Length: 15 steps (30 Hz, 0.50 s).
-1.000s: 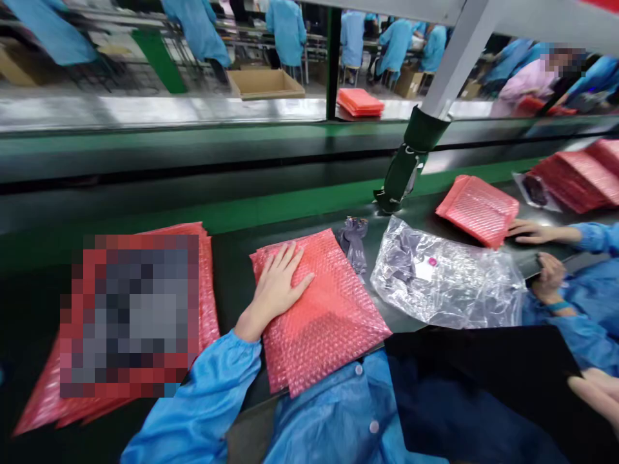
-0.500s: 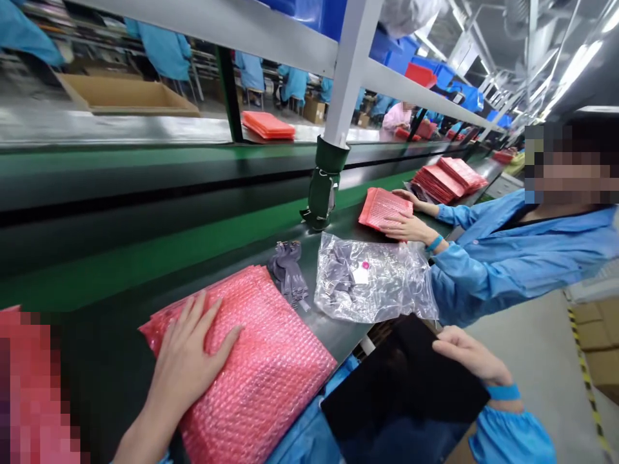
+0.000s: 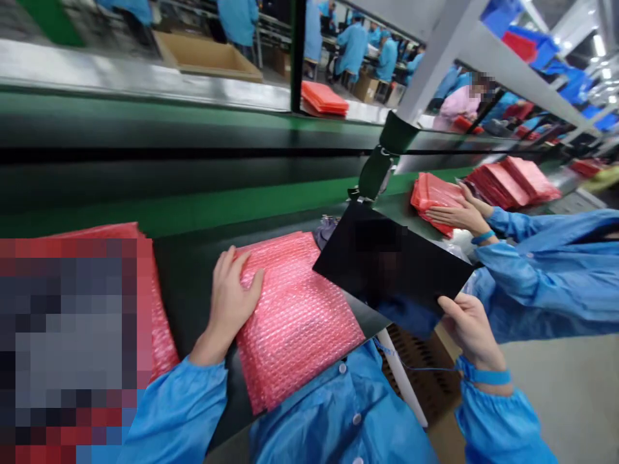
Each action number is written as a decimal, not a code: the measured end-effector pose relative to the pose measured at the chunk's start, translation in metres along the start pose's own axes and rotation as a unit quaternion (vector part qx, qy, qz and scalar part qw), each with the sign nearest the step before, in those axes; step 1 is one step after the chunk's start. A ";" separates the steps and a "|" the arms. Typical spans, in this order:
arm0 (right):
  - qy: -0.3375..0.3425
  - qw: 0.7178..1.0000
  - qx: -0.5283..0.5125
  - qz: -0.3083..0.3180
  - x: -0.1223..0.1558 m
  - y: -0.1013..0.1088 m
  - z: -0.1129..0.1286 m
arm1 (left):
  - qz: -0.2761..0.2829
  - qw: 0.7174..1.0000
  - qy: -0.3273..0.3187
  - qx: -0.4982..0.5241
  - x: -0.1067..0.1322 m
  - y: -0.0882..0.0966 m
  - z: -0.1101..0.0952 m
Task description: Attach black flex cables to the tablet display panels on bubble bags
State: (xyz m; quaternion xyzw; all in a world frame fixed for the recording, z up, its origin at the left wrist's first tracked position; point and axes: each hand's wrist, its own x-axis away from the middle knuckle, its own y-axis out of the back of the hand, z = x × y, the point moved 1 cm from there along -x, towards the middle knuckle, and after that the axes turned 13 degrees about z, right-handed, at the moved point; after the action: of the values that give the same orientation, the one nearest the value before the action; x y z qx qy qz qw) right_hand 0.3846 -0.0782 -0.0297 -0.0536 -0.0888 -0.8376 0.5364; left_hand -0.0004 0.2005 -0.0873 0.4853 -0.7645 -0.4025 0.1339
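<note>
My left hand point(image 3: 231, 298) rests on the left edge of a stack of pink bubble-wrap bags point(image 3: 294, 316) lying on the dark bench, fingers curled over its far corner. My right hand point(image 3: 470, 330) grips the lower right corner of a flat glossy black panel point(image 3: 393, 267) and holds it tilted in the air just right of the bags. The panel hides most of the clear plastic bag behind it.
Another pile of pink bags point(image 3: 145, 283) lies at my left, partly blurred out. A co-worker in a blue coat at my right has both hands point(image 3: 454, 212) on a pink bag stack point(image 3: 432, 193). A green conveyor point(image 3: 193, 206) and a grey post point(image 3: 387, 161) stand behind.
My right hand has lifted the black panel from my lap up over the bench's right side. My left hand has slid to the bags' left edge and curled over it.
</note>
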 end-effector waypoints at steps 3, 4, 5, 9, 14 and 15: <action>0.106 0.973 0.199 -0.053 -0.016 -0.044 -0.001 | -0.022 0.998 0.034 0.045 0.000 -0.005 -0.020; 0.162 0.948 0.267 -0.057 -0.018 -0.059 -0.002 | -0.028 0.997 0.042 0.061 -0.001 -0.006 -0.025; 0.223 0.921 0.318 -0.041 -0.018 -0.075 -0.004 | -0.032 0.995 0.051 0.078 -0.002 -0.007 -0.030; 0.388 0.822 0.400 0.115 -0.006 -0.131 -0.012 | -0.048 0.979 0.116 0.160 -0.007 -0.013 -0.037; 0.412 0.804 0.402 0.149 0.014 -0.167 -0.012 | -0.041 0.976 0.123 0.177 -0.008 -0.021 -0.037; 0.410 0.808 0.394 0.156 0.017 -0.170 -0.011 | -0.038 0.977 0.119 0.171 -0.008 -0.022 -0.036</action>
State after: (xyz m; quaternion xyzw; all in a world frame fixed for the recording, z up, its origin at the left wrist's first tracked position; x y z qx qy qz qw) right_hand 0.2233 -0.0256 -0.0526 0.4977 -0.1734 -0.5795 0.6216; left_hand 0.0392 0.1851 -0.0794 0.5743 -0.7815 -0.2100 0.1241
